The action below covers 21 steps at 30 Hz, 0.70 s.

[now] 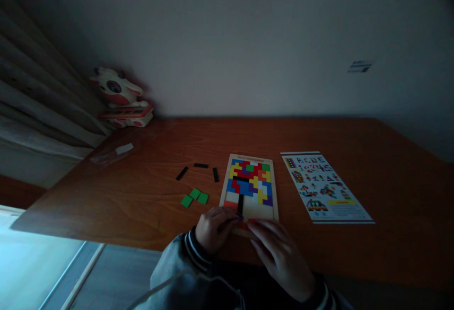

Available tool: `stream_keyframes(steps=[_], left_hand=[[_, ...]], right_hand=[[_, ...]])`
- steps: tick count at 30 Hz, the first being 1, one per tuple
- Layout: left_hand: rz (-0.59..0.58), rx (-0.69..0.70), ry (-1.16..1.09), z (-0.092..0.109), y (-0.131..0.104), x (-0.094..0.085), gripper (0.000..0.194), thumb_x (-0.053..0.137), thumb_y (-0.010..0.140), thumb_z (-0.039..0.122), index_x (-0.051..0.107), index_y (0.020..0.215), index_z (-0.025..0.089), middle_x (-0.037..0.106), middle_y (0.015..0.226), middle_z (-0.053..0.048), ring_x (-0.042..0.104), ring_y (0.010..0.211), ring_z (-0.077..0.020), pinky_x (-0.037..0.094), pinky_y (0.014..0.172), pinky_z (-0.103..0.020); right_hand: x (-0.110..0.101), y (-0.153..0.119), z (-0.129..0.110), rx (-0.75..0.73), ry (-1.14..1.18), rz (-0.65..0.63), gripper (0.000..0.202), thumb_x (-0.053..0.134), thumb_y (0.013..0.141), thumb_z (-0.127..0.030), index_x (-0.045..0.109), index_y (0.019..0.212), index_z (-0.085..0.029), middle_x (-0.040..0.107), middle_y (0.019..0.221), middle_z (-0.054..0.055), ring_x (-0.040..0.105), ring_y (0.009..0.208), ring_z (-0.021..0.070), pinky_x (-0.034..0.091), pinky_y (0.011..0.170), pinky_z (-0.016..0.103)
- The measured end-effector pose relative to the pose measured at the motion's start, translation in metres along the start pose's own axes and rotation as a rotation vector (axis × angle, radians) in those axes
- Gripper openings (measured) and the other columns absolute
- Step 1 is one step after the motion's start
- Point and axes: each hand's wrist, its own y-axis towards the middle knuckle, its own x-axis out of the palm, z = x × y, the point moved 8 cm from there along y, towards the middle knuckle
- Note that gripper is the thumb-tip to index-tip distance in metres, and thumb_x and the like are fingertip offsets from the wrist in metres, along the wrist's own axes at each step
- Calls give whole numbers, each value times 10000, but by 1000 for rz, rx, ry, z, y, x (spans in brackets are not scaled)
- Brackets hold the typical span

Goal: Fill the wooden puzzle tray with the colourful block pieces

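Observation:
A wooden puzzle board [275, 191] lies in front of me, its upper part filled with coloured block pieces and bare wood showing lower down. An upright black bar [240, 204] and an orange-red piece [231, 204] lie in that lower part. Over the board's near edge, my right hand [280, 255] pinches a red puzzle piece [242, 225] with its fingertips. My left hand [215, 228] is closed at the same piece from the other side, its fingers curled over the board's lower left corner. The fingers partly hide the piece's shape.
Left of the board lie three green squares [195, 193] and three black bars [201, 165]. A printed pattern sheet [324, 187] is on the right. At the back left stand a cow toy [122, 99] and a clear plastic bag [111, 156]. A cable [184, 273] crosses my left sleeve.

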Motion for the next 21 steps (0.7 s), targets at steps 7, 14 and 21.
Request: stream_keyframes(steps=[7, 14, 21], left_hand=[[-3, -4, 19, 1, 0, -1, 125, 602, 930, 203, 703, 1003, 195, 747, 1010, -57, 717, 906, -168, 594, 827, -274], [-22, 226, 5, 19, 0, 2, 143, 564, 959, 164, 659, 1063, 183, 741, 1048, -63, 672, 1079, -185, 542, 961, -321], [-140, 263, 51, 18, -3, 17, 109, 531, 977, 183, 633, 1016, 187, 734, 1009, -43, 651, 1140, -180, 418, 1115, -382]], right_hand=[[-11, 2, -1, -37, -89, 16, 374, 551, 950, -161, 563, 1315, -237, 700, 1197, 46, 646, 1085, 200, 527, 944, 392], [-19, -12, 27, 146, -224, 78, 316, 575, 945, -371, 603, 1236, -252, 653, 1236, 78, 622, 1092, 267, 506, 914, 453], [-15, -11, 46, 296, -124, 66, 217, 578, 924, -443, 670, 1015, -270, 647, 1120, 78, 631, 1031, 267, 514, 853, 438]])
